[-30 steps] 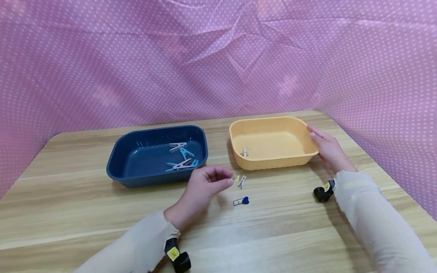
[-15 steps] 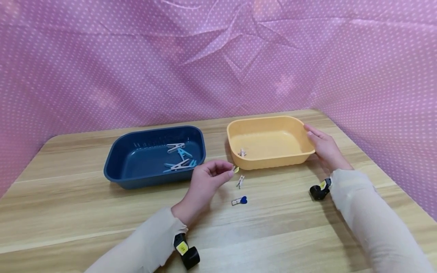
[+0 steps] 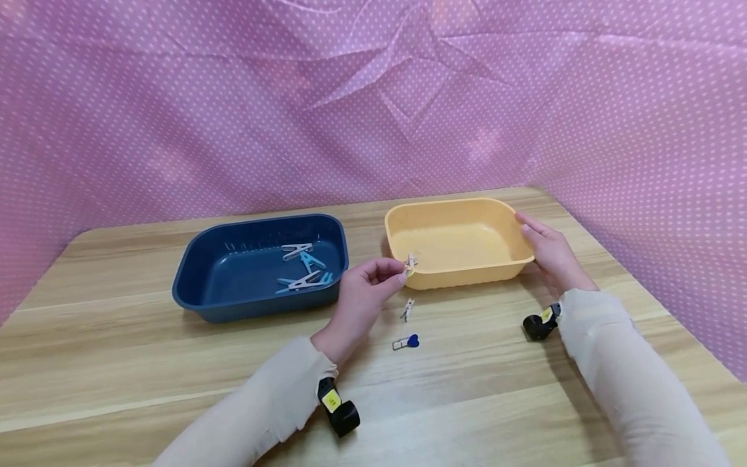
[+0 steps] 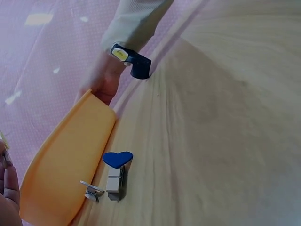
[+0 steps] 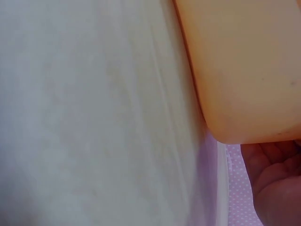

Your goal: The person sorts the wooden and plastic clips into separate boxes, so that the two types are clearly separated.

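Note:
My left hand (image 3: 364, 292) pinches a small wooden clothespin (image 4: 5, 155) with a yellow decoration between thumb and fingertips, right at the front left rim of the yellow basin (image 3: 467, 277). Past the fingertips, another small clothespin (image 3: 412, 259) lies inside that basin. At the basin's right end my right hand (image 3: 554, 256) grips the side, its thumb at the rim and its other fingers partly hidden behind the wall. On the table in front are a small wooden clothespin (image 3: 407, 310) and one with a blue heart (image 3: 413, 340), also seen in the left wrist view.
A dark blue basin (image 3: 233, 303) stands left of the yellow one, with several larger white and light blue clothespins (image 3: 303, 281) towards its right end. Pink dotted cloth (image 3: 350, 130) hangs behind and beside the wooden table (image 3: 146, 363).
The left hand has moved away from the person with the pinched clothespin, from above the table to the yellow basin's front rim. The right hand keeps its place on the basin.

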`<act>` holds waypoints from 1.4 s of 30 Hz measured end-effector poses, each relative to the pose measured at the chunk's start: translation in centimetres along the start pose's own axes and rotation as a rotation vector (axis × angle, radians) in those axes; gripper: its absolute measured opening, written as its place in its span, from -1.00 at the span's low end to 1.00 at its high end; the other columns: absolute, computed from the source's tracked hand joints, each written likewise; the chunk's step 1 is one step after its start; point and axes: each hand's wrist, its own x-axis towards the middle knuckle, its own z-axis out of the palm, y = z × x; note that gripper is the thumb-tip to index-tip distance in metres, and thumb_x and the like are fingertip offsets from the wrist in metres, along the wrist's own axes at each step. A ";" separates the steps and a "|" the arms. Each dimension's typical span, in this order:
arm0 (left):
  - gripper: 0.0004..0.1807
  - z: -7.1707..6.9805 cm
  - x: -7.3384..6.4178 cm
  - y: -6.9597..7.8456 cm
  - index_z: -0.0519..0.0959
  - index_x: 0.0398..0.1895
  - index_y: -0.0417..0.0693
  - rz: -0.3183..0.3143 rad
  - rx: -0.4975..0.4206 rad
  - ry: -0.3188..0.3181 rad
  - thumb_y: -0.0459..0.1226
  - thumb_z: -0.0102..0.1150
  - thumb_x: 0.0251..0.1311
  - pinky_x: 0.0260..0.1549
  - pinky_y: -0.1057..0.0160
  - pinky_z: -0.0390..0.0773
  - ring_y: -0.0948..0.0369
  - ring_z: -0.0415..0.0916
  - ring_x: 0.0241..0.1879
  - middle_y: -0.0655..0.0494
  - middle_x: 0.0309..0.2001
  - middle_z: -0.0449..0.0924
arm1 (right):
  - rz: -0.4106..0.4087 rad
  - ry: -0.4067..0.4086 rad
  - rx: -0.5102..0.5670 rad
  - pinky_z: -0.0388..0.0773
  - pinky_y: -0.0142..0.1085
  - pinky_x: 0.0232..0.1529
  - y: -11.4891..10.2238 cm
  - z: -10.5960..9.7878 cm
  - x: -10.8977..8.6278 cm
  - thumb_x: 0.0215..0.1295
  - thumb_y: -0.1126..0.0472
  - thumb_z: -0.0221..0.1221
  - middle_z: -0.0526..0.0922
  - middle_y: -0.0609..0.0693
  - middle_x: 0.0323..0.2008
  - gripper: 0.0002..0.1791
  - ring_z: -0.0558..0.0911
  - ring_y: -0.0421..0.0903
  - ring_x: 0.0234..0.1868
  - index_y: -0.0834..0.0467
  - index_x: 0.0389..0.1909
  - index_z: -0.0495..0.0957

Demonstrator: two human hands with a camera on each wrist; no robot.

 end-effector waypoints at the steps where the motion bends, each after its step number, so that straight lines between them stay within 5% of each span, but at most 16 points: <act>1: -0.80 0.1 0.1 0.1 0.62 -0.19 -0.09 -0.002 -0.002 0.002 -0.30 0.27 0.08 -0.22 0.36 0.55 0.17 0.47 -0.21 0.10 -0.19 0.61 | 0.001 0.001 0.000 0.05 -0.17 0.37 0.0 0.0 0.0 0.44 -0.05 -0.24 -0.21 -0.03 0.46 -0.41 -0.02 0.06 0.43 -0.06 0.43 -0.07; 14: -0.85 1.1 1.5 0.4 0.62 -0.24 -0.06 0.015 -0.029 0.000 -0.30 0.25 0.10 -0.31 0.40 0.49 0.21 0.44 -0.26 0.09 -0.24 0.59 | -0.019 0.009 0.089 0.00 -0.23 0.38 0.3 -0.1 0.1 0.42 -0.04 -0.19 -0.17 -0.05 0.46 -0.41 -0.07 0.00 0.44 -0.02 0.42 -0.03; 31: -0.87 1.9 2.9 0.8 0.62 -0.25 -0.08 0.084 0.029 0.005 -0.30 0.23 0.12 -0.33 0.42 0.52 0.21 0.45 -0.28 0.08 -0.27 0.58 | -0.020 0.031 0.063 0.06 -0.22 0.36 0.4 0.1 0.1 0.43 -0.06 -0.22 -0.20 -0.02 0.46 -0.41 -0.03 0.03 0.43 -0.03 0.42 -0.04; 42: -0.88 2.4 3.6 1.1 0.62 -0.25 -0.04 0.057 0.068 0.036 -0.27 0.21 0.14 -0.27 0.38 0.57 0.21 0.47 -0.25 0.10 -0.26 0.57 | -0.027 0.014 0.079 0.10 -0.20 0.35 0.5 0.1 0.1 0.42 -0.07 -0.21 -0.21 -0.03 0.46 -0.39 -0.01 0.04 0.42 -0.05 0.43 -0.05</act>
